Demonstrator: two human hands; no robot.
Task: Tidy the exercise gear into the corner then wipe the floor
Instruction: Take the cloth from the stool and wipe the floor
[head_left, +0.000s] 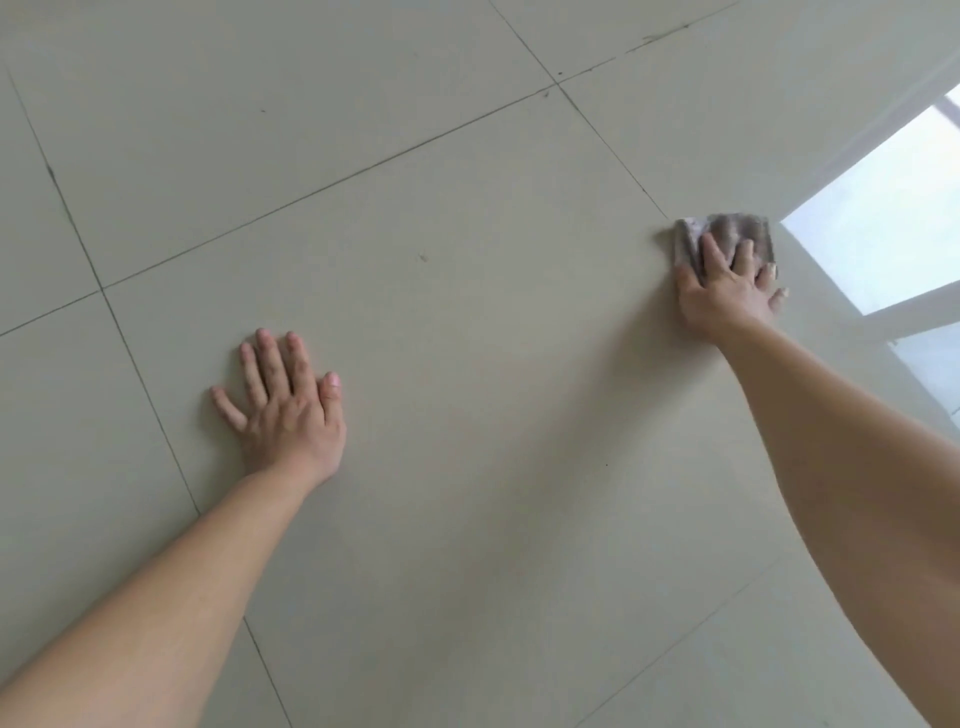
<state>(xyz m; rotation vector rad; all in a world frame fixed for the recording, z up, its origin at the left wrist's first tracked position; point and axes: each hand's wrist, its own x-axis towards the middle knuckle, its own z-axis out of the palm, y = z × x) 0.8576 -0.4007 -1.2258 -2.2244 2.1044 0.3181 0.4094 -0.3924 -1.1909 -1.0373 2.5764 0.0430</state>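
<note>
My right hand (727, 291) presses flat on a small grey cloth (727, 231) against the pale tiled floor (467, 234) at the far right, fingers spread over it. The cloth looks blurred. My left hand (285, 400) lies palm down on the floor at the lower left, fingers apart, holding nothing. No exercise gear is in view.
A bright reflection of a window (883, 197) shines on the tiles at the right edge. Dark grout lines (332, 184) cross the floor, with a few small specks (424, 256) on the tiles.
</note>
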